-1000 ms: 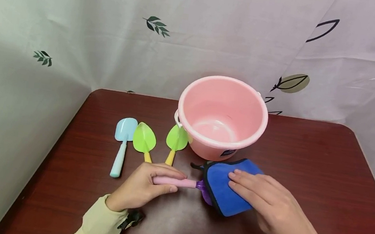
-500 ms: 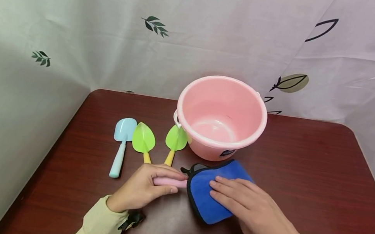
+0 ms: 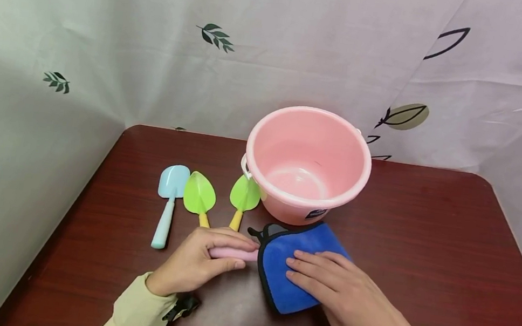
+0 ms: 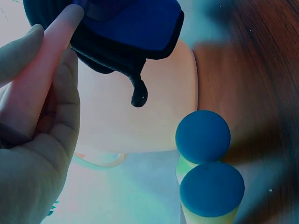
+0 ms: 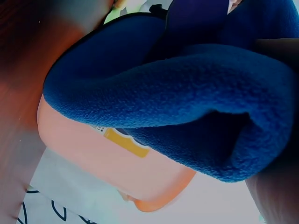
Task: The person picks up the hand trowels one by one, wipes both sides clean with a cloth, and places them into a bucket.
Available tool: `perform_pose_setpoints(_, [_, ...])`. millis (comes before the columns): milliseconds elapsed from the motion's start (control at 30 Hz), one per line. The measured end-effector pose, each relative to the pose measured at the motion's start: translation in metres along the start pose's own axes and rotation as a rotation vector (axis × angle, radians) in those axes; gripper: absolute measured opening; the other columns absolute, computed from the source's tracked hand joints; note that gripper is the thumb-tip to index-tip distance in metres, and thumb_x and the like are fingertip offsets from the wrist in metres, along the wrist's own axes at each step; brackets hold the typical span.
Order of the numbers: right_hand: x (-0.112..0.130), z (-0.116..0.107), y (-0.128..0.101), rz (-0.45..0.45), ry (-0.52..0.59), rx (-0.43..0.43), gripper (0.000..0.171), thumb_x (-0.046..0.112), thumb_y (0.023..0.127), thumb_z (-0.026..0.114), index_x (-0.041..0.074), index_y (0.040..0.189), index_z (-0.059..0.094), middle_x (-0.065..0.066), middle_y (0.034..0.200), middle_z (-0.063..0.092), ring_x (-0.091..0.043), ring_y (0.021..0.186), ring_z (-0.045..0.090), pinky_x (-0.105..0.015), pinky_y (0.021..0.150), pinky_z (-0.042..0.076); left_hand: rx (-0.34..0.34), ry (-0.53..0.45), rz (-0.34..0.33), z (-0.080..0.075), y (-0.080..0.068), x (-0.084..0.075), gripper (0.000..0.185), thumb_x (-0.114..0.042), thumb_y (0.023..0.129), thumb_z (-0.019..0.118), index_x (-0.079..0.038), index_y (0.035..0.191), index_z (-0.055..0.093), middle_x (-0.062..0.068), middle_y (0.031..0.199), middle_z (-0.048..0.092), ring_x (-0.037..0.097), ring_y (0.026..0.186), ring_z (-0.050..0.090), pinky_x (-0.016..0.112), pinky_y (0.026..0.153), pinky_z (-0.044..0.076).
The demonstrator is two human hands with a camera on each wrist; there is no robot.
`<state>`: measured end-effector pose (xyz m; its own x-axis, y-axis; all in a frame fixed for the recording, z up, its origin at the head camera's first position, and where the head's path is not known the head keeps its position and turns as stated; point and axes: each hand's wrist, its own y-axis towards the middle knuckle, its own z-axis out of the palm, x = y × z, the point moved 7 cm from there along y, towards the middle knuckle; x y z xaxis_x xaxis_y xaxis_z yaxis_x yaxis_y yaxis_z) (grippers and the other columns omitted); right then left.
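My left hand (image 3: 192, 260) grips the pink handle of a toy shovel (image 3: 232, 253), its thumb on the near side and fingers on the far side. In the left wrist view the handle runs up into a folded blue cloth (image 3: 276, 273) with black edging and a small black loop. My right hand (image 3: 352, 299) holds this cloth around the shovel's blade, fingers laid across the top and the thumb hidden. Within the fold, the right wrist view shows the purple blade (image 5: 198, 21). From the head view the blade is fully covered.
A pink bucket (image 3: 280, 209) stands just behind the cloth. To the left lie a light blue shovel (image 3: 164, 222) and two green shovels, one left (image 3: 199, 193) and one right (image 3: 244, 193), with yellow handles. White patterned fabric (image 3: 156, 63) rises behind the dark red table (image 3: 428, 232).
My right hand and the cloth have slid left along the shovel toward the handle, covering the purple part that showed before. The left hand has stayed nearly still.
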<state>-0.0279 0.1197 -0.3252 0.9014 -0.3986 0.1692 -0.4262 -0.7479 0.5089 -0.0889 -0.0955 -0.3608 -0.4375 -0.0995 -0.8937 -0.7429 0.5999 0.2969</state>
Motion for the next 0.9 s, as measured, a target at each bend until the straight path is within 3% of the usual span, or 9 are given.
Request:
perform_pose_setpoints(133, [-0.001, -0.001, -0.001, 0.016, 0.007, -0.002, 0.045, 0.016, 0.108, 0.027, 0.012, 0.132, 0.066, -0.005, 0.139, 0.060, -0.021, 0.128, 0.057, -0.037, 0.109, 0.035, -0.003, -0.019, 0.016, -0.001, 0.000, -0.002, 0.025, -0.007, 0.093, 0.072, -0.006, 0.117, 0.076, 0.004, 0.119, 0.072, 0.021, 0.115, 0.066, 0.031, 0.101, 0.048])
perform_pose_setpoints(700, [-0.005, -0.007, -0.009, 0.035, 0.008, 0.002, 0.047, 0.015, 0.109, 0.026, 0.014, 0.132, 0.067, -0.003, 0.139, 0.061, -0.021, 0.126, 0.059, -0.032, 0.110, 0.033, -0.044, -0.057, -0.033, -0.006, -0.003, 0.001, 0.027, -0.005, 0.090, 0.075, -0.004, 0.116, 0.074, 0.007, 0.115, 0.073, 0.021, 0.110, 0.069, 0.030, 0.085, 0.056])
perform_pose_setpoints(900, [-0.008, -0.009, -0.013, 0.047, 0.017, 0.000, 0.046, 0.016, 0.109, 0.027, 0.013, 0.131, 0.067, -0.004, 0.138, 0.062, -0.022, 0.125, 0.060, -0.031, 0.111, 0.033, -0.056, 0.001, -0.036, -0.010, -0.003, 0.000, 0.027, -0.004, 0.088, 0.077, -0.007, 0.115, 0.076, 0.003, 0.114, 0.073, 0.019, 0.110, 0.068, 0.029, 0.088, 0.054])
